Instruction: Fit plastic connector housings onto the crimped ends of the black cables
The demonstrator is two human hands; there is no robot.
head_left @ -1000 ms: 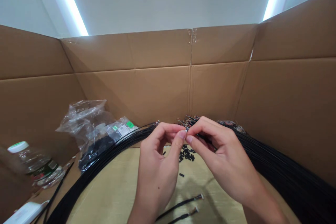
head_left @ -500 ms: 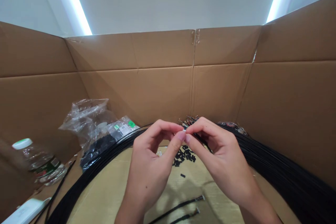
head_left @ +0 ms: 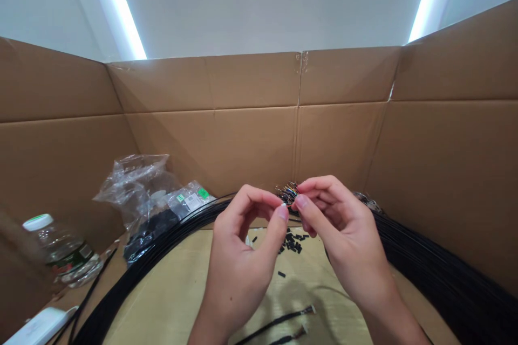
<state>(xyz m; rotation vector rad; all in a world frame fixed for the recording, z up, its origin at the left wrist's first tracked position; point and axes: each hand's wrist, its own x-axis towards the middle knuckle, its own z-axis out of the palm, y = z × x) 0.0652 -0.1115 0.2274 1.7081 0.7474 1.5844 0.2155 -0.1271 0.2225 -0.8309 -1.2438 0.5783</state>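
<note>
My left hand (head_left: 245,259) is closed in a pinch, thumb against forefinger, on a small white connector (head_left: 284,205). Just right of it, my right hand (head_left: 343,237) is closed too, with thumb and forefinger bent together; what lies between them is too small to make out. Behind the fingertips is a bundle of coloured wire ends (head_left: 288,192). Several short black sleeve pieces (head_left: 292,241) lie scattered below the hands. Nearer to me are two black cables with white plugs, the upper cable (head_left: 279,320) and the lower cable (head_left: 287,338).
A thick coil of black cable (head_left: 149,250) curves around the yellowish work surface (head_left: 162,302). To the left are a clear plastic bag (head_left: 140,178), a water bottle (head_left: 67,250) and a white device (head_left: 40,329). Cardboard walls (head_left: 210,140) enclose the space.
My right hand has moved slightly right and away from the connector, opening a small gap between the hands. My left hand still pinches the connector. The view has shifted slightly.
</note>
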